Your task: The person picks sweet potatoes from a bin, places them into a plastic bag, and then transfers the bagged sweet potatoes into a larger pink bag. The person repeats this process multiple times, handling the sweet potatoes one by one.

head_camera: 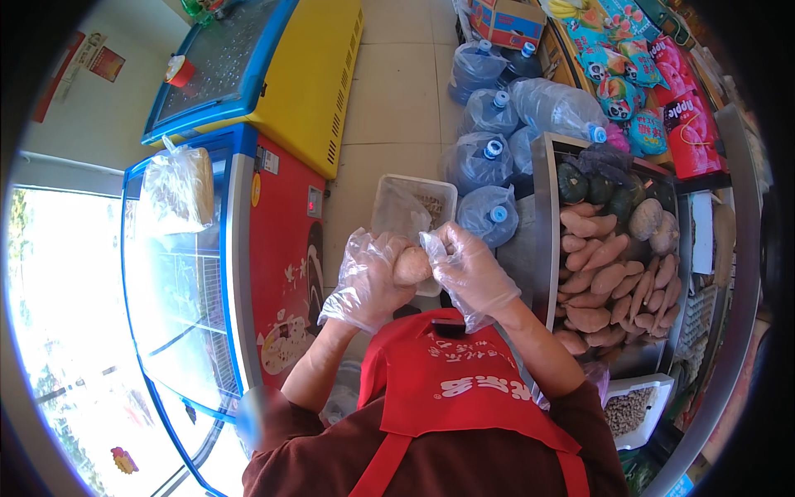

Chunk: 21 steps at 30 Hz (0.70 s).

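A thin clear plastic glove covers my left hand point(372, 282), whose fingers are wrapped around a round tan item point(413, 266), perhaps a root vegetable. My right hand point(469, 264), gloved the same way, is beside the item with its thumb and fingers drawn together. Whether anything besides loose glove film is between those fingertips cannot be told. Below both hands stands a translucent white plastic tub point(380, 202). Clear plastic film and small brown bits lie inside it, and my hands hide its near part.
Several large water jugs point(478, 158) line the floor ahead and to the right. A metal-edged bin point(545, 230) at the right holds sweet potatoes point(596, 279) and dark green squashes point(572, 183). On the left stand a red display freezer point(279, 248) and a yellow chest freezer point(310, 81).
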Available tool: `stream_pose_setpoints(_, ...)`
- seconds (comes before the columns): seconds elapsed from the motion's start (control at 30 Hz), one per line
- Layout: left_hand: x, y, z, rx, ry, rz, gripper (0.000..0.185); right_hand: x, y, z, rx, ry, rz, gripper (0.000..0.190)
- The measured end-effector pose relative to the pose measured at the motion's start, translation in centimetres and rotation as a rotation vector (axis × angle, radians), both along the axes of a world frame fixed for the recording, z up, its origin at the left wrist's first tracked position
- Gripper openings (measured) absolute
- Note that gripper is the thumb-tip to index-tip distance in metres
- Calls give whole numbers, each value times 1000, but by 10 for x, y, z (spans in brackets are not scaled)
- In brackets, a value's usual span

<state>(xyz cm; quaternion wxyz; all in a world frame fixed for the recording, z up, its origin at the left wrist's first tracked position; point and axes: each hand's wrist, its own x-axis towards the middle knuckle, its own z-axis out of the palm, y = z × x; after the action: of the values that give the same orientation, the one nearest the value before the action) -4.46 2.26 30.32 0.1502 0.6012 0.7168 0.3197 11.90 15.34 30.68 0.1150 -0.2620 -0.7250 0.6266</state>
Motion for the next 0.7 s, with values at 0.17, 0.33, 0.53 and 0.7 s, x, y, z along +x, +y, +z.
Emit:
stream_pose_setpoints(0.17,1,-1,-1,-10,-5,-3,46,1,-2,-3,-10,15,-13,20)
stream_pose_setpoints(0.33,6,0,-1,35,-183,63,45,4,-1,-15,-100,116,-36,20)
stream_pose_setpoints(0.53,5,0,-4,-7,-244,94,46,6,-3,2,-380,111,-145,23)
stream_pose_setpoints(0.7,6,2,-2,-1,-148,66,46,0,-6,1,-167,75,-97,21)
